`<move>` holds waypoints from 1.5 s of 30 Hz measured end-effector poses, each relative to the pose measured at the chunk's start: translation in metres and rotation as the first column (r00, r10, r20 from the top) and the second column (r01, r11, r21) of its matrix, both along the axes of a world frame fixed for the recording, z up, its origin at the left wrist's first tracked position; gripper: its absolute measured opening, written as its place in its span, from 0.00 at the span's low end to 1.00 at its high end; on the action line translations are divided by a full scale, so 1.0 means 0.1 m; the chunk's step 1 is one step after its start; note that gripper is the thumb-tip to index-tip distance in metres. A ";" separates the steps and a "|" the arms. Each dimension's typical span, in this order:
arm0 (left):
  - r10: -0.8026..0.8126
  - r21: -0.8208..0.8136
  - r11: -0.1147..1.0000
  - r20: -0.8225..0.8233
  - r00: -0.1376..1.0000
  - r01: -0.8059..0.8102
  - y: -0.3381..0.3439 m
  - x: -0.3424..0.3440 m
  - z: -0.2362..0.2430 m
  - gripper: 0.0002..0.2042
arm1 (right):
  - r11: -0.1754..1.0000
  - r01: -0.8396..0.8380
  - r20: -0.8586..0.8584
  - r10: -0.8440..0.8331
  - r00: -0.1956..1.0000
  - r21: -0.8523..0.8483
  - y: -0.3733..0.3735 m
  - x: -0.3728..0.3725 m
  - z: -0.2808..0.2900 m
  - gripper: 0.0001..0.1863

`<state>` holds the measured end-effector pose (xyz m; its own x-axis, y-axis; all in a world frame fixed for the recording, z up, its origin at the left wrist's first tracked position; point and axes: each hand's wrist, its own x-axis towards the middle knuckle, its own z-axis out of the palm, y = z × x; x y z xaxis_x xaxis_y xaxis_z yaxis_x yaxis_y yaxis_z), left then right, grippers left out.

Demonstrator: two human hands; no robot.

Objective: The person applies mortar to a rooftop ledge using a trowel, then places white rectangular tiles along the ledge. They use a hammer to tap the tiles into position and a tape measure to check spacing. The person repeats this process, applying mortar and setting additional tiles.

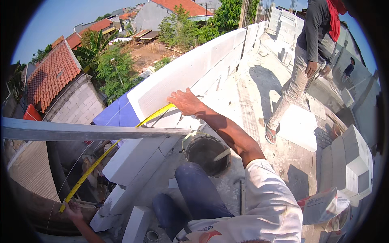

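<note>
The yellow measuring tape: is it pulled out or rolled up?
Pulled out: the yellow measuring tape runs as a long strip between the left hand and right hand, partly hidden by the pale bar.

Single head-worn fisheye view, from close above, downward over left hand (73, 211) and right hand (185, 102)

- Your right arm (231, 131) extends forward and leftward, bent at the elbow.
- Your right hand (185, 102) is palm down, fingers slightly curled.
- Your left hand (74, 212) sits lower, far left, fingers pinched.
</note>
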<state>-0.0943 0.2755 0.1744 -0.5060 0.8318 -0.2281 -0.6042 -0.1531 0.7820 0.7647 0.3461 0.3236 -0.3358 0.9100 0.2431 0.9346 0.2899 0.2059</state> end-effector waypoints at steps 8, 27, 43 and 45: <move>-0.535 0.369 0.745 -0.167 0.828 0.556 0.69 1.29 0.89 0.19 | 0.997 0.060 -0.057 -0.057 0.997 0.052 -0.12 -0.06 -0.07 0.33; -0.520 -0.544 0.816 -0.543 0.659 0.196 -1.57 2.62 -0.28 0.21 | 0.865 0.482 -0.874 -0.334 0.353 -0.136 -2.55 1.20 -1.96 0.39; -0.704 -0.723 0.668 -0.538 -0.465 -0.176 -2.14 1.89 -1.40 0.38 | 0.620 0.641 -0.480 -0.775 0.410 -0.453 -4.19 1.15 -3.59 0.21; -0.728 -0.731 0.644 -0.494 -0.476 -0.227 -2.24 1.80 -1.31 0.37 | 0.721 0.625 -0.553 -0.665 0.502 -0.300 -3.36 0.88 -2.81 0.17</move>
